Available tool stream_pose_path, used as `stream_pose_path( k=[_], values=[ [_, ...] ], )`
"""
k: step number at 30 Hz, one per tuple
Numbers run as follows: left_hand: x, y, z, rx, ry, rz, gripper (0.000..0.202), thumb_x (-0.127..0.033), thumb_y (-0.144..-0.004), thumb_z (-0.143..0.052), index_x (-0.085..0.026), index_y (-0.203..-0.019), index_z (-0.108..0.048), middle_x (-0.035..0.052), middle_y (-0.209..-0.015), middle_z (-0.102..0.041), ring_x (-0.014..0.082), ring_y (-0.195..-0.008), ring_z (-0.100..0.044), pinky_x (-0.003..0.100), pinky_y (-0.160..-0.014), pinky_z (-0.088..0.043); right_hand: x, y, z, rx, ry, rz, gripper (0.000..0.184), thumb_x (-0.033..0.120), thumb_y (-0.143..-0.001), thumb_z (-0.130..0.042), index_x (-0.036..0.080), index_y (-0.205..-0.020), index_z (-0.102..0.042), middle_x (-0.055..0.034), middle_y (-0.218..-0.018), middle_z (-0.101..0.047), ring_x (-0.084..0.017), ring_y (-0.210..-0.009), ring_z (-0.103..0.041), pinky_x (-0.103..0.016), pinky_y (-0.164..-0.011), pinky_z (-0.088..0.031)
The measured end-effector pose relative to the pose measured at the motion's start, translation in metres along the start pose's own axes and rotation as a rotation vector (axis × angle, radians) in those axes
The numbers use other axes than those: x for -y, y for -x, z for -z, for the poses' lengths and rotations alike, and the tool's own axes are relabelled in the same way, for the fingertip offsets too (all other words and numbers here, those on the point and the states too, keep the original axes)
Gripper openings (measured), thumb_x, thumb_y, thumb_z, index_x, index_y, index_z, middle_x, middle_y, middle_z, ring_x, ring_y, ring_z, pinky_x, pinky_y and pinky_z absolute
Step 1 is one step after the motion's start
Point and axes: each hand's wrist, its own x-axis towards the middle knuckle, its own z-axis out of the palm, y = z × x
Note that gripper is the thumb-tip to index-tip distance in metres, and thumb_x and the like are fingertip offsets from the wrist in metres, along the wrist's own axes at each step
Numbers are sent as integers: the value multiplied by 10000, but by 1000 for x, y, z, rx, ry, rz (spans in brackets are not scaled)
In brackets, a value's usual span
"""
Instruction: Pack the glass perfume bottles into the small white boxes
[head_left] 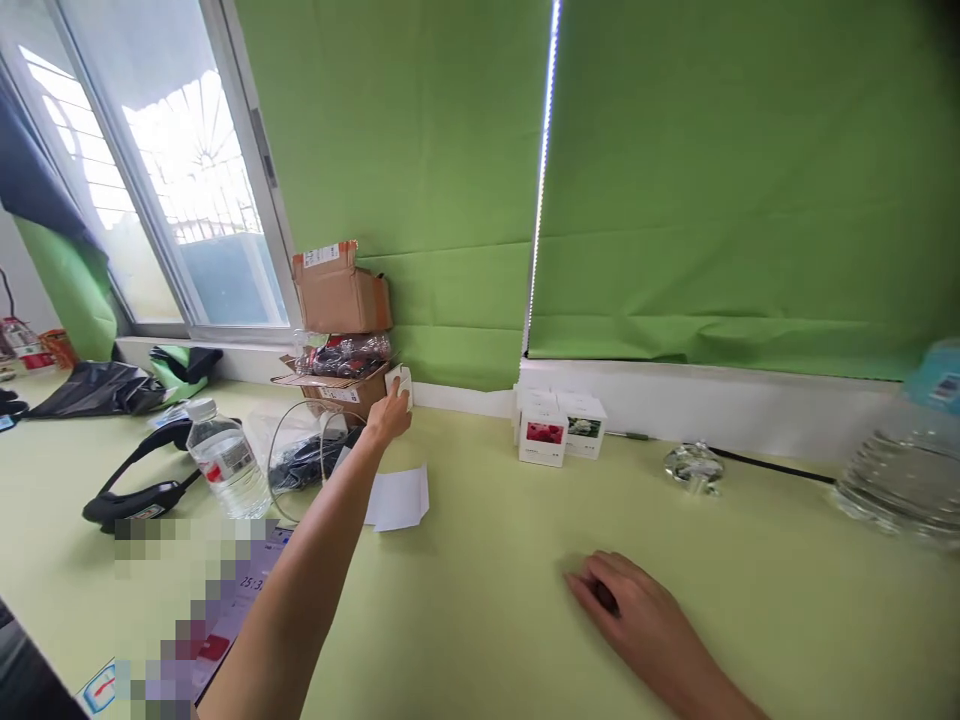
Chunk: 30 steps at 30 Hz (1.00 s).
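Risk first: our left hand pinches a small white card at full reach, upright against the open cardboard box, and we judge a nudge could topple the brown box stacked above the grip. Card's long axis reads roughly vertical, face toward us. Right hand lies flat, empty, well apart

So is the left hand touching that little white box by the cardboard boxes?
Touching. The head view shows the left hand with its fingers wrapped around the small white box, no gap between them, beside the open cardboard box.
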Motion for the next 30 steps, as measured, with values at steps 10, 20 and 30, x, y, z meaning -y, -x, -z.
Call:
stream_pose_path(
  k=[10,20,30],
  values=[
    [25,-35,1,43,-162,-137,354,-337,-877,-554,-157,-1182,-535,89,-1182,-570,203,-1012,-587,408,-845,-512,6,-3,5,38,-11,-86,340,390,-938,-384,204,-659,-436,-8,-693,-564,-163,-656,-530,-278,-614,-353],
    [-12,1,15,-56,-107,-376,193,-177,-857,-536,-79,-982,-646,189,-1138,-589,245,-980,-612,388,-898,-479,14,-3,11,-20,-50,-129,292,329,-898,-436,200,-638,-476,-13,-694,-599,-168,-676,-545,-279,-628,-354],
    [-124,120,34,-291,279,-569,358,-282,-964,-283,-205,-1059,-620,68,-1161,-603,160,-983,-622,275,-932,-472,7,0,20,-231,-537,-277,550,407,-803,-578,242,-1300,-409,-71,-1173,-582,-116,-588,-505,-295,-606,-460]
  ],
)
